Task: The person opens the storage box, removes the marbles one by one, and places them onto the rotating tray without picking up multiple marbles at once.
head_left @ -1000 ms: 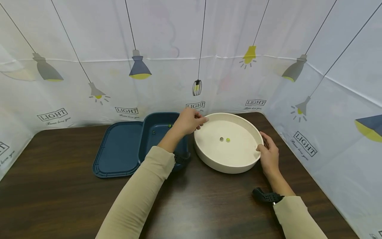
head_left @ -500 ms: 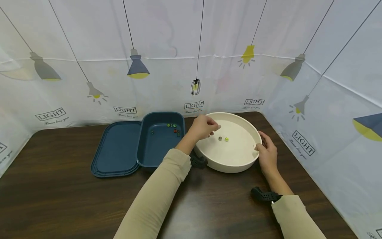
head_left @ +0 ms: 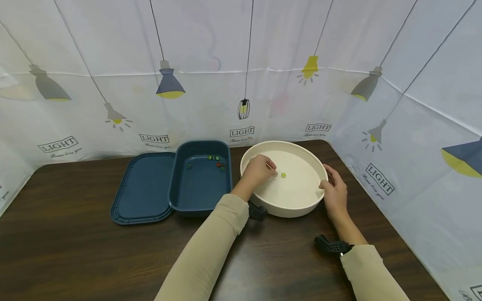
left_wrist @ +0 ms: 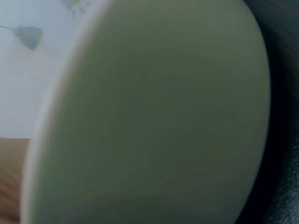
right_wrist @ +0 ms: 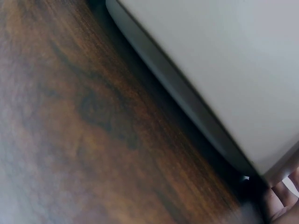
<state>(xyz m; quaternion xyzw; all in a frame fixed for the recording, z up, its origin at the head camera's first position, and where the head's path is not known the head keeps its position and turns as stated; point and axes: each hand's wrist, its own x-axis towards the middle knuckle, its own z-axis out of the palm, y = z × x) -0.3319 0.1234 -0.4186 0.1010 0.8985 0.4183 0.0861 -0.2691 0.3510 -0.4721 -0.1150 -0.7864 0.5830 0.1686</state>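
Observation:
A round cream-white tray (head_left: 301,192) with a raised wall stands on the right of the table. My left hand (head_left: 257,171) reaches over its left side, thumb and forefinger pinching a small pale marble (head_left: 276,174) at the tray floor. Just right of those fingertips lies a yellow-green marble (head_left: 283,175). My right hand (head_left: 335,193) grips the tray's right rim, thumb over the inside and fingers along the outer wall. The tray's outer wall (left_wrist: 163,112) fills the left wrist view, hiding the left fingers there. In the right wrist view, right-hand fingers (right_wrist: 286,204) show at the corner.
Left of the tray is a deep blue rectangular box (head_left: 197,190) holding several marbles (head_left: 214,158), green and red among them. Its flat blue lid (head_left: 144,188) lies beside it on the dark wooden table (head_left: 83,234). A lamp-printed white cloth (head_left: 211,100) hangs behind.
My left hand has moved right and down from the box side into the tray, its fingertips now at the pale marble. The right hand keeps its grip; the view has shifted slightly.

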